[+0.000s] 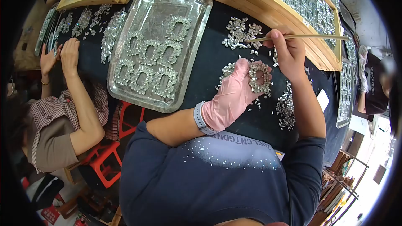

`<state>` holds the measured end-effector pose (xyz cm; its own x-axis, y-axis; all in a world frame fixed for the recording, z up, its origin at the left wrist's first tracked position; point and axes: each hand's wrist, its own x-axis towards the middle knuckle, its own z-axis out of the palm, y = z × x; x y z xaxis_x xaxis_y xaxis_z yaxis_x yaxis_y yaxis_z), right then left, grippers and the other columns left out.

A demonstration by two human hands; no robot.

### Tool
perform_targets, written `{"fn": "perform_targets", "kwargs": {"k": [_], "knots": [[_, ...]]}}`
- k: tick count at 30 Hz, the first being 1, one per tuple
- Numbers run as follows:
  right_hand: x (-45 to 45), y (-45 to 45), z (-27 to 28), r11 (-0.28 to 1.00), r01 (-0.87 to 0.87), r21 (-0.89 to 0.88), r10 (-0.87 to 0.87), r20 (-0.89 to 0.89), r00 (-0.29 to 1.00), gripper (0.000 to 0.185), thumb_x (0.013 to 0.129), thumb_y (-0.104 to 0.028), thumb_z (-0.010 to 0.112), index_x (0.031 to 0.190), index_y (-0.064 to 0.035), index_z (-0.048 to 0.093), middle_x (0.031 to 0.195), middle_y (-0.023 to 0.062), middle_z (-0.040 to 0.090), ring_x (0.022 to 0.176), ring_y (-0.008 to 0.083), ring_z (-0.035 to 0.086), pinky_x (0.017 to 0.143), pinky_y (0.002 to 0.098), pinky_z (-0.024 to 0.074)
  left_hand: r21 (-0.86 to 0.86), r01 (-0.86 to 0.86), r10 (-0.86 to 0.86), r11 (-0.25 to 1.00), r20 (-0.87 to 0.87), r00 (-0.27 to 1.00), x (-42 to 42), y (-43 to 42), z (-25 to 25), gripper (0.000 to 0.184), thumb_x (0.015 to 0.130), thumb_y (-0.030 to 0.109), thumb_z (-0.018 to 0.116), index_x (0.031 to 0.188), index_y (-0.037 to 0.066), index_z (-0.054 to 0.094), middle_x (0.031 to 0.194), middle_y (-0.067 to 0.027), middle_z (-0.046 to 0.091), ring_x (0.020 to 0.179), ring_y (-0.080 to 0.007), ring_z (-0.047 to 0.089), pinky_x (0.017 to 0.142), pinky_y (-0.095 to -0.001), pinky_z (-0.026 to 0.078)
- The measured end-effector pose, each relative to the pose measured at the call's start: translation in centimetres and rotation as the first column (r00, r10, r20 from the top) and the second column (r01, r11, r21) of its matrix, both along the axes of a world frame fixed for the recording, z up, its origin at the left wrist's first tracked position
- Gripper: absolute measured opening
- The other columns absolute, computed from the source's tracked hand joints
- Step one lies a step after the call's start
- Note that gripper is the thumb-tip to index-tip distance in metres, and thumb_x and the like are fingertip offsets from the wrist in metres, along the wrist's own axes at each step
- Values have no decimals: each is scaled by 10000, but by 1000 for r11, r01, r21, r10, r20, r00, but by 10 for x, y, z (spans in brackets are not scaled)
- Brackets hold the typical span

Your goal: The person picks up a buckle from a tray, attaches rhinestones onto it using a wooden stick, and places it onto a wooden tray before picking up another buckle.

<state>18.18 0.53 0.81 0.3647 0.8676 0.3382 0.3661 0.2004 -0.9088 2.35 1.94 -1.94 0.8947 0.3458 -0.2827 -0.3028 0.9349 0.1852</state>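
My left hand (pixel 226 96), in a pink glove, is closed around a ring-shaped ornament (pixel 253 84) set with clear stones, with an open middle. Bare-skinned, my right hand (pixel 288 54) grips a thin wooden stick (pixel 318 37) between thumb and fingers. The stick's tip points left and reaches a pile of teardrop-shaped clear stones (pixel 239 30). Whether a stone clings to the tip is too small to tell. More loose stones (pixel 286 109) lie in a heap to the right of the gloved hand. Part of the ornament's back is hidden by my palm.
Left of my hands, a metal tray (pixel 161 1) bears several similar stone-set rings. Wooden-framed trays (pixel 259 2) of stones border the far side of the black-covered table. A co-worker's hands (pixel 69 54) are at the left, near a red stool (pixel 106 163). Another person (pixel 377 81) is at the right.
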Motion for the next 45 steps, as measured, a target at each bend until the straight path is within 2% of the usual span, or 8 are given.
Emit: {"fn": "perform_targets", "kwargs": {"k": [8,11,20,24,27,32,39,45], "knots": [[-4,27,-15,1000,-27,-10,28,232,972,182,894,-167,559,835,1,596,608,-4,552,565,61,507,524,216,417,51,15,-16,999,18,1000,0,-1,0,472,960,424,291,1144,28,468,1115,-120,540,1038,-227,526,914,-379,439],[-6,32,-15,991,-13,-131,48,269,962,176,889,-168,565,845,-1,599,603,0,559,549,63,508,520,224,421,67,29,-27,997,-29,999,0,1,3,475,963,422,284,1139,23,471,1113,-117,540,1041,-225,524,918,-383,438],[-15,-4,18,999,38,-1,-38,99,994,162,882,-150,576,825,0,601,609,18,563,575,53,512,505,219,405,-97,-75,78,992,28,997,3,-1,-4,479,963,417,283,1163,15,449,1126,-134,538,1046,-244,526,912,-387,430],[-15,-40,32,1000,-14,20,11,131,991,128,898,-88,523,804,-8,558,669,13,568,607,71,532,630,245,442,-71,-99,100,993,8,995,2,2,4,455,952,440,320,1114,46,480,1057,-99,568,935,-203,563,831,-344,464],[-11,-58,29,985,-142,93,84,460,884,104,873,-52,534,779,-14,557,639,19,560,577,94,516,703,337,433,-45,-98,96,994,-37,995,2,2,2,483,954,447,298,1151,36,459,1081,-108,566,949,-212,567,823,-345,472],[-20,-68,25,977,-189,104,109,518,849,98,845,-51,568,751,-24,558,615,25,550,551,125,498,742,399,408,4,-88,88,996,-16,996,0,3,1,533,963,424,252,1213,-26,387,1201,-183,497,1084,-271,518,923,-401,441],[-26,-63,21,968,-173,184,38,571,820,178,751,-91,698,687,-62,534,587,17,543,482,185,489,600,342,422,-1,-69,69,998,65,995,0,3,-4,524,963,422,259,1218,-19,381,1200,-176,495,1061,-251,538,846,-363,501],[-28,-63,23,970,-170,172,37,590,807,179,744,-91,703,687,-63,535,576,16,539,476,184,490,601,344,424,-13,-64,65,998,49,997,0,3,-4,525,962,427,252,1218,-12,383,1201,-173,498,1060,-242,541,811,-340,521]]}}
